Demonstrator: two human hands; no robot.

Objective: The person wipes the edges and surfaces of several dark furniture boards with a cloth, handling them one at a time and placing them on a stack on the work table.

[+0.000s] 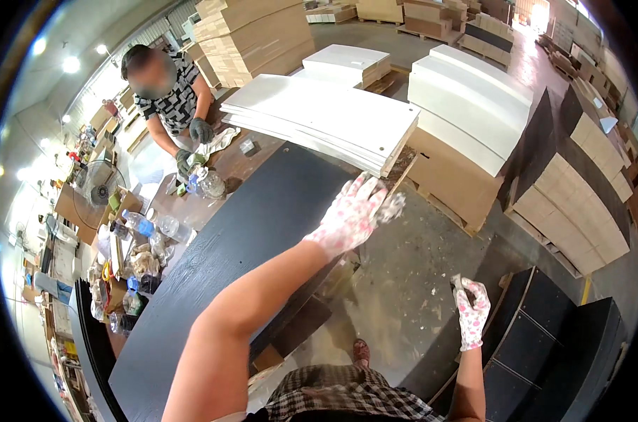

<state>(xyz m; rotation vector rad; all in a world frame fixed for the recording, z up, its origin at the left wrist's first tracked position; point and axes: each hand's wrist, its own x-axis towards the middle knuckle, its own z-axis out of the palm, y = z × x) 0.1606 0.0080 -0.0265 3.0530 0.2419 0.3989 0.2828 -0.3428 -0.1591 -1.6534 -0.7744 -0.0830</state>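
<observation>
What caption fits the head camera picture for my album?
Gloved left hand by a long black panel, gloved right hand near a black stack.

It's a workshop, a big factory-style hall, and look at the boards! White boards (326, 116) piled flat, a tall brown stack (252, 42) behind them, pale boards (579, 190) packed tight on a pallet (544, 237) over on the right, and a broad black board (241, 204) right up front. Underneath, bare grey floor (417, 274), scuffed and speckled, with a yellow line (586, 290) at the right. Bright lamps (71, 65) overhead, a round fan (99, 191) at the left, bottles (210, 184) crowding a messy counter (262, 149), and there's a co-worker (171, 98) in dark work gloves (201, 131)!
</observation>
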